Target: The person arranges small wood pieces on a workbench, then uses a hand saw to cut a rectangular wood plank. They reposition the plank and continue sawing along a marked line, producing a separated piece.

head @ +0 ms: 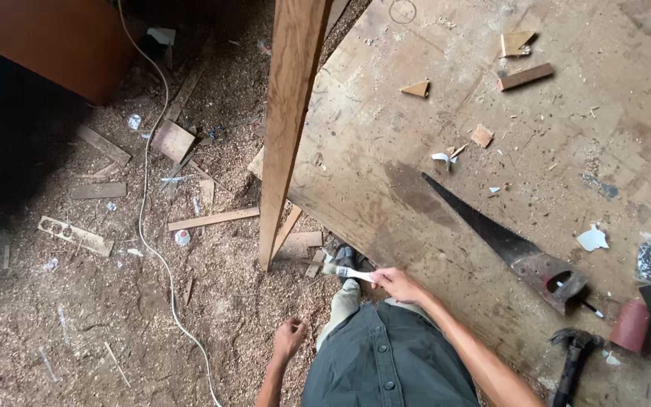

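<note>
My right hand [399, 285] holds a small paintbrush [346, 272] with a pale handle, its bristles pointing left toward the lower end of a tall wooden plank [289, 113]. That plank stands on end beside the workbench [416, 188] edge, reaching down to the floor. My left hand [289, 337] hangs loosely curled and empty below, over the sawdust floor. A handsaw [491, 234] with a dark blade and wooden handle lies on the bench to the right of my right hand.
A hammer [573, 354], a red cylinder [631, 325] and a square lie at the bench's right edge. Wood offcuts [525, 75] sit on the bench. The floor holds sawdust, wood scraps [212, 219] and a white cable [145, 196].
</note>
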